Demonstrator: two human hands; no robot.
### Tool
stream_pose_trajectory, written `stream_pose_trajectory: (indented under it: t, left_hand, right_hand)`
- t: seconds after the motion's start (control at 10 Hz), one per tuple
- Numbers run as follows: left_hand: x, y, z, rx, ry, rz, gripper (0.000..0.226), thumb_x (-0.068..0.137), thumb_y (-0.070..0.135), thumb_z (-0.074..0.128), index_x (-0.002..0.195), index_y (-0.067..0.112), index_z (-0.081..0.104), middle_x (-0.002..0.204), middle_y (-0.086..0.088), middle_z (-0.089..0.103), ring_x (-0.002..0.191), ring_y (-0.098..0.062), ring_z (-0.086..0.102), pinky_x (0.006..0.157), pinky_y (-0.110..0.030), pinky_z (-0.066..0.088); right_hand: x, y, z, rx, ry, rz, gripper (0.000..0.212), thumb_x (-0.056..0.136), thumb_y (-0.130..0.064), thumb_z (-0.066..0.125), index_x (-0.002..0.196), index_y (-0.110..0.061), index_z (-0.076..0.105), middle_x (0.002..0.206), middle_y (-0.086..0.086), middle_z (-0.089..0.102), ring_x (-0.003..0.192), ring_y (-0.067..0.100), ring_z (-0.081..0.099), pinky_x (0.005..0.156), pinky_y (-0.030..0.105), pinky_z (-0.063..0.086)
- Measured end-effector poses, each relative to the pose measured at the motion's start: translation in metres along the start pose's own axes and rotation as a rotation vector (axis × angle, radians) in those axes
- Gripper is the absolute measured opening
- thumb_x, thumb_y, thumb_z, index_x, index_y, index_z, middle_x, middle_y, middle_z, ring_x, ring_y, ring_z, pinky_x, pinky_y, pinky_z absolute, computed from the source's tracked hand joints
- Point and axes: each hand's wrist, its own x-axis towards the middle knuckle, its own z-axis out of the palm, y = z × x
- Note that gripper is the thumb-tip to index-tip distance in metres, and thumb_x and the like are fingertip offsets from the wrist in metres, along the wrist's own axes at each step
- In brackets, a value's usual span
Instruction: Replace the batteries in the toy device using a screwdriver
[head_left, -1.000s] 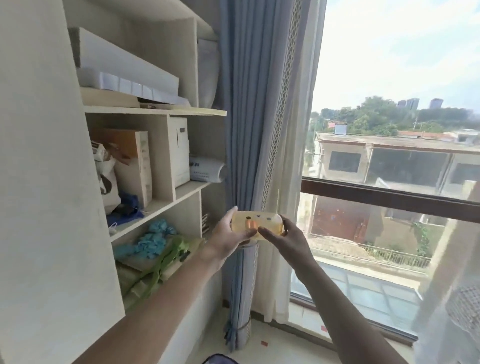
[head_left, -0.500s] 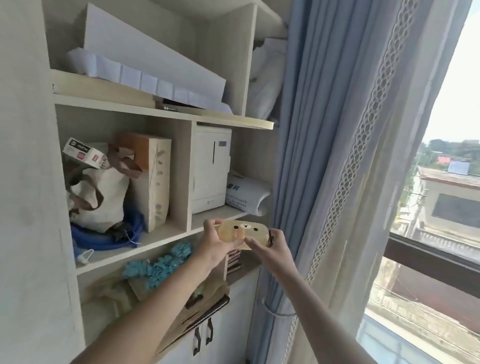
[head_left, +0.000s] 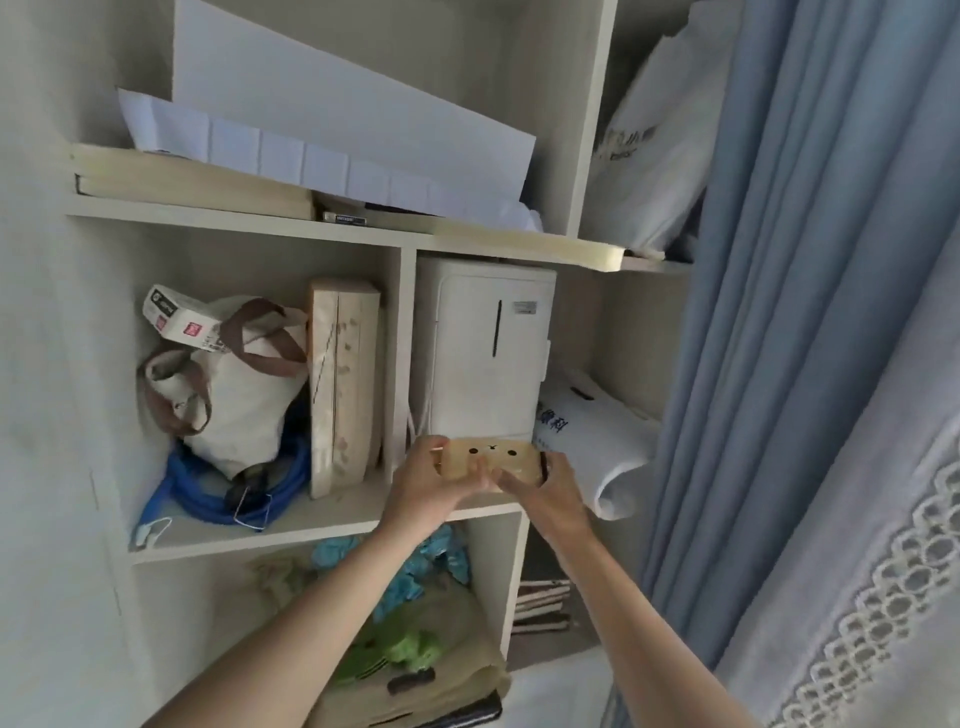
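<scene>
I hold a small yellow toy device with a printed bear face in both hands, at chest height in front of the shelving. My left hand grips its left end with the thumb on the front. My right hand grips its right end, fingers curled under it. The toy hovers just above the front edge of the middle shelf, below a white appliance. No screwdriver or batteries are visible.
The shelf unit holds a canvas bag, blue cable, an upright box, white paper sheets and a white plastic bag. Blue curtains hang to the right. Clutter fills the lower compartment.
My view has swung left from the window to the shelves. Both hands carried the toy along and now hold it close to the middle shelf.
</scene>
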Motion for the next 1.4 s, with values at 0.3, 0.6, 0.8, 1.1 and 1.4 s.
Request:
stream_pose_trajectory:
  t: [0.3,0.6,0.8,1.1,1.4]
  left_hand:
    - [0.037,-0.019,0.045,0.225,0.163,0.001,0.047,0.074,0.046,0.083,0.099,0.020,0.053,0.097,-0.005,0.064,0.091,-0.019,0.065,0.074,-0.028,0.054]
    - [0.045,-0.045,0.056,0.320,0.188,-0.078,0.066,0.063,0.075,0.074,0.094,0.019,0.056,0.086,-0.007,0.068,0.079,-0.021,0.068,0.068,-0.042,0.058]
    - [0.048,-0.054,0.057,0.342,0.196,-0.098,0.065,0.057,0.076,0.073,0.086,0.019,0.061,0.082,-0.001,0.069,0.080,-0.019,0.067,0.071,-0.042,0.058]
    - [0.040,-0.050,0.062,0.306,0.261,-0.058,0.054,0.062,0.067,0.077,0.076,0.018,0.058,0.071,0.003,0.065,0.065,-0.012,0.061,0.057,-0.026,0.047]
    - [0.021,-0.025,0.055,0.241,0.212,-0.109,0.032,0.079,0.039,0.075,0.097,0.014,0.064,0.097,0.000,0.072,0.093,-0.019,0.069,0.081,-0.036,0.056]
  right_hand:
    - [0.087,0.043,0.003,-0.036,-0.235,0.018,0.079,0.065,-0.046,0.090,0.130,-0.016,0.058,0.122,-0.004,0.066,0.116,0.017,0.063,0.094,0.029,0.050]
    - [0.106,0.058,0.007,-0.369,-0.240,-0.070,0.108,0.059,-0.079,0.069,0.139,-0.010,0.048,0.136,0.008,0.048,0.132,0.027,0.047,0.107,0.040,0.042]
    - [0.104,0.065,0.013,-0.669,-0.140,-0.153,0.117,0.065,-0.095,0.036,0.141,-0.006,0.043,0.144,0.013,0.044,0.135,0.032,0.037,0.110,0.047,0.029]
    - [0.100,0.077,0.016,-0.731,-0.028,-0.263,0.108,0.070,-0.094,0.034,0.134,-0.009,0.048,0.134,0.011,0.050,0.124,0.030,0.044,0.104,0.043,0.034]
    - [0.088,0.074,0.007,-0.277,-0.151,-0.256,0.072,0.084,-0.056,0.061,0.139,-0.012,0.049,0.140,0.011,0.051,0.132,0.028,0.047,0.108,0.043,0.039]
